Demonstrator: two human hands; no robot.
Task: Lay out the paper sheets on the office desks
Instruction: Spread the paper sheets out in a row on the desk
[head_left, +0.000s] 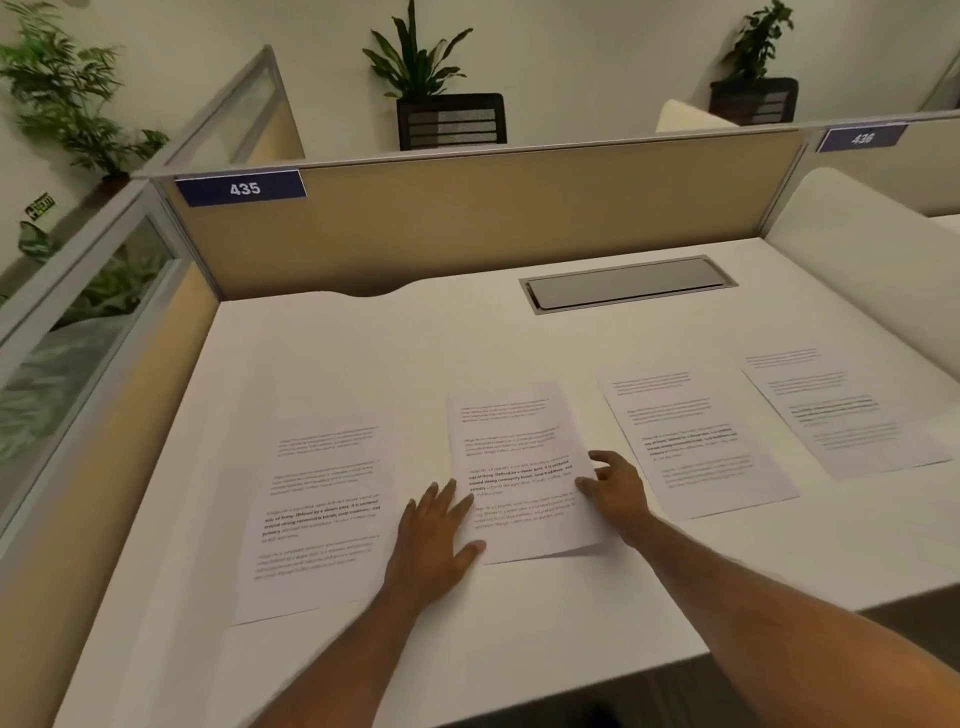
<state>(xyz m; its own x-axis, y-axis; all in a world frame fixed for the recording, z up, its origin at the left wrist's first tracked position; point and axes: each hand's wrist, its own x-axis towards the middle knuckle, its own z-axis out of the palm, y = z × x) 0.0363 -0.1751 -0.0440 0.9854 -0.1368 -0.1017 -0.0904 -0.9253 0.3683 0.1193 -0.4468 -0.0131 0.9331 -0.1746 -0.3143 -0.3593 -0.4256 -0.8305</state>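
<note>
Several printed paper sheets lie in a row on the white desk (519, 332). The middle sheet (514, 441) lies slightly crooked, its near edge a little lifted. My left hand (434, 540) rests flat on the desk with fingers spread, its fingertips on that sheet's left edge. My right hand (613, 491) touches the sheet's right edge with fingers apart. Another sheet (317, 509) lies to the left. Two more sheets (691, 436) (836, 410) lie to the right.
A tan partition (467, 223) with a "435" label (241, 188) closes the desk's back; a glass-topped side panel (78, 322) runs along the left. A metal cable flap (623, 283) sits in the desk's rear. Potted plants (431, 83) stand beyond. The desk's front edge runs lower right.
</note>
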